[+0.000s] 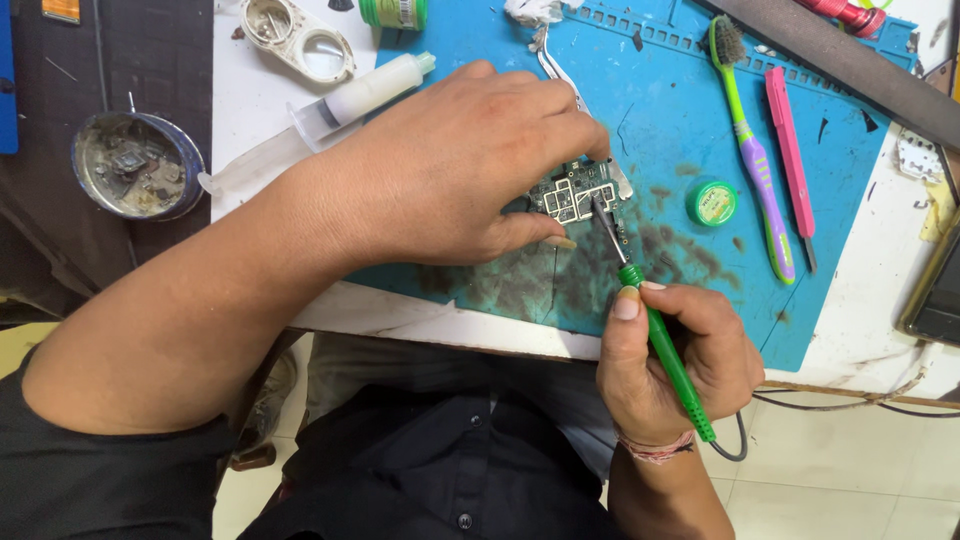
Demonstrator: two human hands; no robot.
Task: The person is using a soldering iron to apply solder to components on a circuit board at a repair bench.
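A small dark circuit board lies on a blue work mat. My left hand rests over the board and pinches metal tweezers whose tips reach the board's right edge. My right hand grips a green-handled tool like a pen. Its thin dark tip touches the board's lower right part. A dark cord leaves the tool's rear end below my wrist.
On the mat lie a green-and-purple brush, a pink pry tool and a small round green tin. A syringe, a white double case and a metal dish sit to the left. A phone lies at the right edge.
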